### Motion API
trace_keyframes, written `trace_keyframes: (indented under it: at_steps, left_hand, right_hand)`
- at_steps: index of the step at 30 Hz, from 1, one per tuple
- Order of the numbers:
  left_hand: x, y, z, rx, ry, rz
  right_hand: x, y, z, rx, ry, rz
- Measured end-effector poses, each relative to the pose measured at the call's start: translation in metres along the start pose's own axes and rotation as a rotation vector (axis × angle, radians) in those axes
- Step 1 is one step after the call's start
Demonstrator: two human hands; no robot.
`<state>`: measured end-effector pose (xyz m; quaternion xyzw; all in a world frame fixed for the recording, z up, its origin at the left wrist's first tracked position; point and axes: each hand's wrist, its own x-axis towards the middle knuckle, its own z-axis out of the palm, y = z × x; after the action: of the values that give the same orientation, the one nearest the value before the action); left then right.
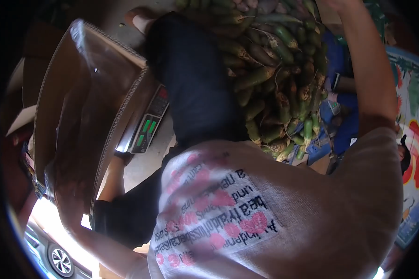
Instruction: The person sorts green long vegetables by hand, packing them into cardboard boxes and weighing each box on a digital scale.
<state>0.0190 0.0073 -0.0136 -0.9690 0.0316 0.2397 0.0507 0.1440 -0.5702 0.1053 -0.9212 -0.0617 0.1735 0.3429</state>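
My left arm reaches up along the left side into an open cardboard box lined with clear plastic. The hand at its end is hidden by the box and the plastic, so its fingers do not show. On the right, my other arm stretches up past a big heap of green radishes. Only the base of my right hand shows at the top edge; its fingers are cut off. Beside the box stands a digital scale with lit green digits, partly covered by the box.
My dark-trousered leg lies between the box and the radishes. Blue cloth borders the heap on the right. Further right hangs a colourful printed sheet. At the lower left, a car wheel shows in bright light.
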Motion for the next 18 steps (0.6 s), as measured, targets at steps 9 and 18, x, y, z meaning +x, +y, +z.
trace_keyframes:
  at_steps: [9,18]
  left_hand:
    - [0.001,0.01,-0.026,-0.174,0.064,0.217]
    - [0.003,0.012,-0.017,-0.288,0.12,0.147]
  right_hand:
    - [-0.193,0.313,0.092,0.277,0.031,0.805]
    - [-0.261,0.383,0.196,-0.054,-0.165,1.04]
